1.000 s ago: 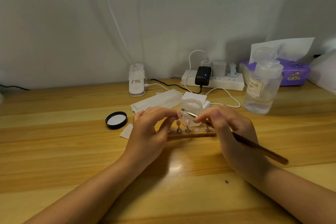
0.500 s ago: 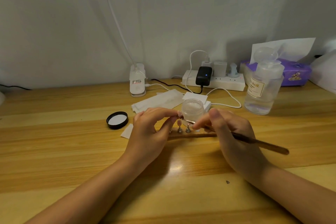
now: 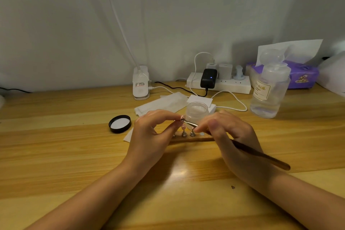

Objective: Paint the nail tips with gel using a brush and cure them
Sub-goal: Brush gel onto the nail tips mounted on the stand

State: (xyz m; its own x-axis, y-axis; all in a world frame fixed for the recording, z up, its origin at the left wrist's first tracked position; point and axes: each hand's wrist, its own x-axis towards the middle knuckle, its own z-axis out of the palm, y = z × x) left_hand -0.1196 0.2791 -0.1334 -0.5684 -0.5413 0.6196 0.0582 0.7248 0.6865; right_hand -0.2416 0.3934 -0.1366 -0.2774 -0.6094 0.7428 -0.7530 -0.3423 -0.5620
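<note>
**Closely held: one nail tip lifted to the brush**

Presently the left hand (image 3: 149, 132) pinches a nail tip (image 3: 182, 117) between thumb and forefinger, raised off its stand so that, by my reading, the surface faces the person and can be turned under the stroke. The right hand (image 3: 231, 136) grips the brush (image 3: 257, 154) near its metal collar, pen-fashion, fingers curled round it; the bristle end meets the nail tip and the long wooden handle trails back to the right, over the wrist. A grip this low on the brush probably trades reach for control of the gel.

Just below the hands lies a wooden holder strip (image 3: 188, 138) on the bench (image 3: 74, 155), carrying small metal stands; at least 2 show plainly, 1 bearing a pink nail tip (image 3: 183, 127), and the left hand hides the strip's near end. An open gel jar (image 3: 197, 112) stands directly behind, close enough for reloading; its black lid (image 3: 120, 123) lies apart to the left.

Farther back are folded white wipes (image 3: 164, 102), a white clip lamp (image 3: 141, 84), a power strip (image 3: 224, 84) with plugs and trailing cables, a clear pump bottle (image 3: 269, 91) and a purple tissue pack (image 3: 302, 74). Whether the lamp is the curing light cannot be told. Nothing lies between brush and jar; the standing tips beneath are the likeliest thing to be knocked.
</note>
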